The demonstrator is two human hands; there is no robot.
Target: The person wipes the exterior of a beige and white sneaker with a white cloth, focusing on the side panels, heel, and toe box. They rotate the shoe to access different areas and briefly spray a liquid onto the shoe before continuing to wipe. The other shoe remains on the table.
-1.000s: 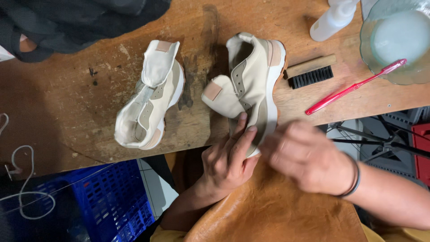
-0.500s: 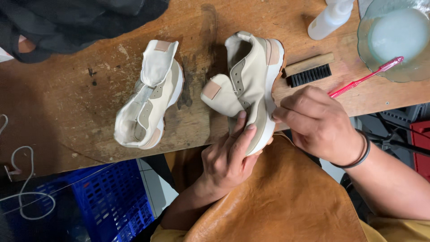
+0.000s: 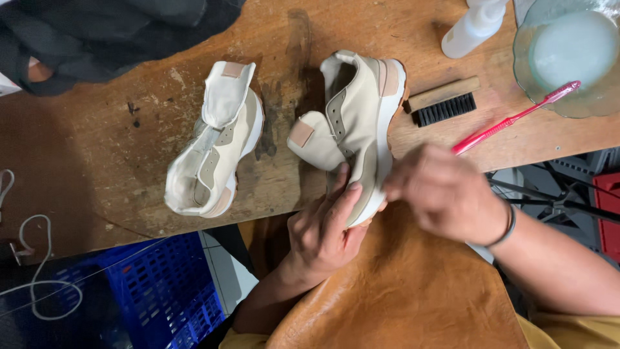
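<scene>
Two cream and beige sneakers without laces lie on a worn wooden table [image 3: 129, 168]. The left sneaker [image 3: 216, 139] rests alone with its tongue pulled up. My left hand [image 3: 326, 226] grips the toe end of the right sneaker [image 3: 358, 123] at the table's near edge. My right hand [image 3: 445, 194] is blurred and sits against the same shoe's sole side, fingers curled; I cannot tell what, if anything, is in it.
A wooden brush with black bristles [image 3: 445, 103], a pink toothbrush [image 3: 516, 119], a glass bowl of cloudy liquid [image 3: 571, 55] and a white bottle [image 3: 475, 26] sit at the right. Dark cloth [image 3: 110, 32] lies far left. A blue crate [image 3: 161, 291] stands below; tan leather apron [image 3: 413, 297] covers my lap.
My right hand has moved up from my lap to the shoe's side. The left hand has kept its hold on the toe.
</scene>
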